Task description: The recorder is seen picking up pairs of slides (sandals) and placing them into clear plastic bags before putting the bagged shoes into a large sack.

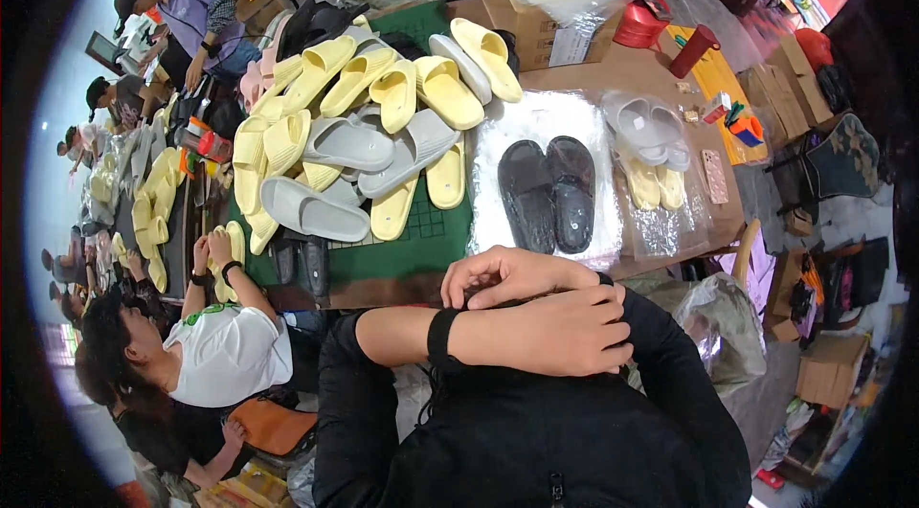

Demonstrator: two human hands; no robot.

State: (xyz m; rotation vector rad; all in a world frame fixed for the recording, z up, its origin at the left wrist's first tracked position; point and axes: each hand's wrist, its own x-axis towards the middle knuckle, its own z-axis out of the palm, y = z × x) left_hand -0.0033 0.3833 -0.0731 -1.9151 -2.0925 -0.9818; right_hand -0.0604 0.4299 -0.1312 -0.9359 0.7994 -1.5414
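Observation:
My forearms are crossed at the table's front edge. My left hand point(565, 331) lies over my right wrist, its fingers a little spread and holding nothing. Just beyond it, my right hand point(512, 276) points left above my left forearm, fingers loosely bent, with no object visible in them. In front of my hands, a pair of black slippers point(550, 192) lies on a stack of clear and white plastic bags point(486, 130). Left of them is a heap of yellow slippers point(450, 91) and grey slippers point(352, 144) on a green mat point(436, 225).
Bagged grey slippers point(646, 130), bagged yellow slippers point(656, 187) and a pink phone point(715, 176) lie to the right. A carton point(550, 29) and a red tape dispenser point(639, 26) stand at the back. A co-worker in white point(230, 360) sits at my left, hands on yellow slippers.

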